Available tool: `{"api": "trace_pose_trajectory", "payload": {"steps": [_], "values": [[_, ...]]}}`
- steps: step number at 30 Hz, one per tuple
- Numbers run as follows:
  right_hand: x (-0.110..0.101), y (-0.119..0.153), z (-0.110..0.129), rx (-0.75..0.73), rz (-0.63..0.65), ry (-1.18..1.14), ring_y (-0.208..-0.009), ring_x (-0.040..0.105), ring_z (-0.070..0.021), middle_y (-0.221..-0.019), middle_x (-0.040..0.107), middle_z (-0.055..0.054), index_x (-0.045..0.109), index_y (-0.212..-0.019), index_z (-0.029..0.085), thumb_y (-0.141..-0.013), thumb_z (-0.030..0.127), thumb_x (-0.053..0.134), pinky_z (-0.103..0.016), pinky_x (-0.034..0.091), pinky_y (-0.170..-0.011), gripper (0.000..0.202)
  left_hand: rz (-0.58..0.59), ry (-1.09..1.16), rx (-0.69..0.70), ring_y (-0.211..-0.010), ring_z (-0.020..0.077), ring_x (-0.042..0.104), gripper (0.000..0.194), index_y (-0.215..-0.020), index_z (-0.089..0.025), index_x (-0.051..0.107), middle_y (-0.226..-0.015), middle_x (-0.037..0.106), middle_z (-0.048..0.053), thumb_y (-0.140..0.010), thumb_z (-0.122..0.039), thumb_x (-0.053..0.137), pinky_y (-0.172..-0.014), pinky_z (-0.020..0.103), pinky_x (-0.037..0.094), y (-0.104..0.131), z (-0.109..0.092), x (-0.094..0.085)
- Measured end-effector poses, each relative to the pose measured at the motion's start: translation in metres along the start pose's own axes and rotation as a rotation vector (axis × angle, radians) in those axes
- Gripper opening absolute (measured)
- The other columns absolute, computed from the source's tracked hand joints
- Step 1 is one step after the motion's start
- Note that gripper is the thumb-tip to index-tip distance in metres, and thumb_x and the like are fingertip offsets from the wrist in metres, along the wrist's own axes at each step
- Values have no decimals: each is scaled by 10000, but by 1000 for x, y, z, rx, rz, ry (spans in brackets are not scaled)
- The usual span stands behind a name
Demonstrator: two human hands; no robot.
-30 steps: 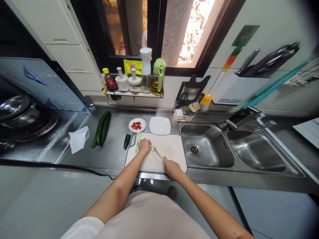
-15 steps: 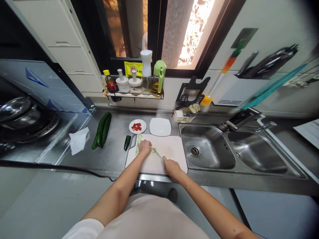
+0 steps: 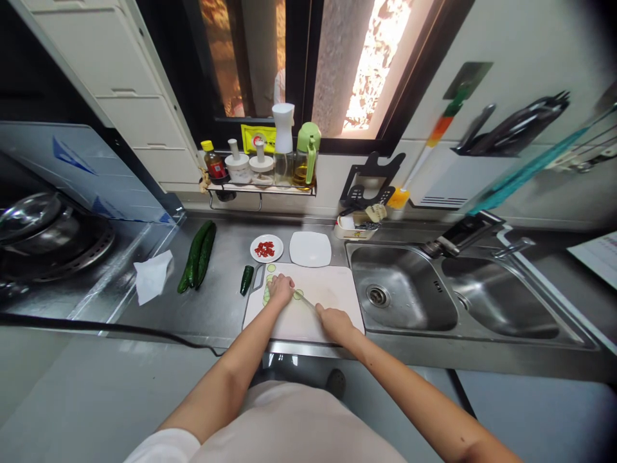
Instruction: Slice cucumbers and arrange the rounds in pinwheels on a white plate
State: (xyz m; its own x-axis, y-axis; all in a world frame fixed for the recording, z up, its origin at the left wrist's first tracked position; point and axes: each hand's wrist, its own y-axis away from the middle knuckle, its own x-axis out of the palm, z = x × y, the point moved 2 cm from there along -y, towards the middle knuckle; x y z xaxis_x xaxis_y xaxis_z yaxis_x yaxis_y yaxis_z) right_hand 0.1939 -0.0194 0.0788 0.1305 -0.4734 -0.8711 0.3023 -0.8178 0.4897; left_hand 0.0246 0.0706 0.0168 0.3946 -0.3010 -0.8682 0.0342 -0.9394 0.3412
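My left hand (image 3: 281,289) rests on the white cutting board (image 3: 332,321) with its fingers bent down over cucumber slices (image 3: 267,297) that show along its left side. What lies right beneath the palm is hidden. In my right hand (image 3: 336,323) is the handle of a knife (image 3: 307,301); the blade points up and left, its tip close to my left fingers. One pale green slice lies against the blade. A short dark green cucumber piece (image 3: 247,280) sits just left of the board.
Whole cucumbers (image 3: 198,256) and a white paper towel (image 3: 152,276) lie to the left. Behind the board stand a plate of chopped red pieces (image 3: 258,255) and a white square plate (image 3: 310,249). The steel sink (image 3: 409,315) adjoins on the right; a seasoning rack (image 3: 270,188) hangs behind.
The view has tipped slightly, so everything sits a little lower. The knife blade's angle differs slightly; both hands stay in nearly the same places on the board.
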Motion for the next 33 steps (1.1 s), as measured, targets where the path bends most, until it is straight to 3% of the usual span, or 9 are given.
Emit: {"api": "trace_pose_trajectory", "payload": {"steps": [13,23,33], "values": [[3,4,-16,-5,-8,-42,-937,633,-233,-979,668,-140,436,-1171,185,-869,142,391,-301,411,-746,309,-11,-5,2,-1117,262,451,105,-849,-267,657,-1116,572,56,-770,-319,613,-917,397,304,1,-1,-3],[19,11,-18,317,-149,-347,-805,616,-192,-916,662,-88,398,-1172,189,-905,240,306,-249,307,-607,287,-18,4,6,-1106,257,452,93,-849,-261,651,-1103,573,51,-778,-301,606,-903,389,304,1,1,0],[20,11,-22,458,-152,-338,-816,625,-200,-910,665,-98,397,-1194,168,-884,208,315,-258,315,-598,323,-6,-8,14,-1106,273,450,158,-911,-259,642,-1125,559,69,-835,-324,519,-903,410,301,9,-3,-1]]}}
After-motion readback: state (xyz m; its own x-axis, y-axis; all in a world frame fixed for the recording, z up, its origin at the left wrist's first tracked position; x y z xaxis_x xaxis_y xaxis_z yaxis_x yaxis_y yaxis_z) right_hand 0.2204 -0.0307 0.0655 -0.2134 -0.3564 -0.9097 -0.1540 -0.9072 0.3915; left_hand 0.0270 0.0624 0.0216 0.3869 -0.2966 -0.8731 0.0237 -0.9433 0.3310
